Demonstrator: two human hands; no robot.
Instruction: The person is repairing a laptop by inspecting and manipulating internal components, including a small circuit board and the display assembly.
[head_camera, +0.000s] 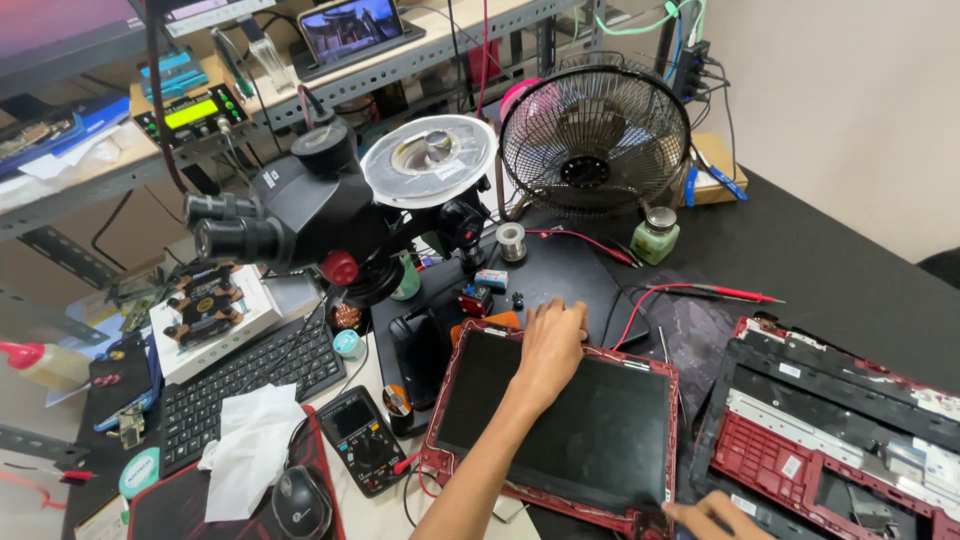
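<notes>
A red-framed laptop screen panel (600, 430) lies flat on the black bench in front of me. My left hand (550, 345) reaches across it and rests fingers-down on its far edge, near the top middle. My right hand (715, 515) touches the panel's near right corner at the bottom of the view; only its fingers show. To the right sits a red and black laptop base shell (830, 440), opened up with its inner frame exposed.
A black stereo microscope (300, 215) with ring light (430, 160) stands behind the panel. A desk fan (593, 140), solder spool (511, 240), green jar (656, 237), red probe leads (720, 292), keyboard (250, 375), multimeter (362, 440), mouse (300, 503) and tissue (250, 450) crowd the bench.
</notes>
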